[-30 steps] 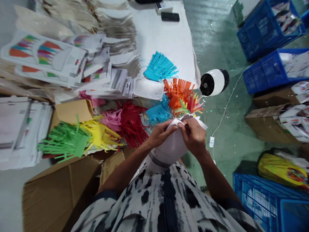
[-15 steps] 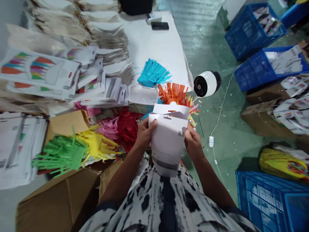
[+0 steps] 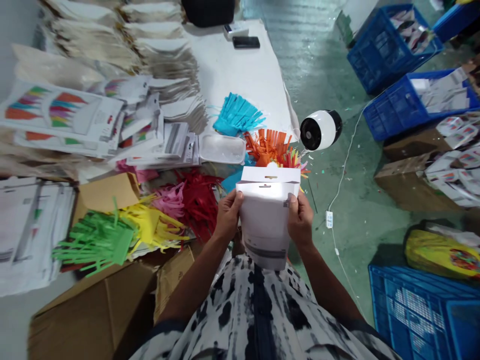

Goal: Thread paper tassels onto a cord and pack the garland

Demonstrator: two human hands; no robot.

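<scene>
I hold a white cardboard pack (image 3: 267, 210) upright in front of my chest, with both hands closed on it. My left hand (image 3: 228, 215) grips its left edge, thumb on the face toward me and the other fingers behind. My right hand (image 3: 300, 217) grips the right edge in the same way. The top flap of the pack, with a hanging slot, stands up above my thumbs.

The small white fan (image 3: 320, 131) sits at the table edge, and I take all places from it. The pack is nearer to me than the fan and a little to the left of it. Just beside the fan, on its left, lie orange paper fringes (image 3: 268, 142), and the top flap of the pack covers part of them. Farther left from the fan is a clear plastic tray (image 3: 222, 148), and beyond it, away from me, teal fringes (image 3: 236, 114). Well to the left of the fan and closer to me lie red fringes (image 3: 198, 197), then yellow fringes (image 3: 150, 222) and green fringes (image 3: 95, 240). A thin cable (image 3: 343, 180) runs on the floor just right of the fan. Blue crates (image 3: 393, 45) stand well apart on its right.
</scene>
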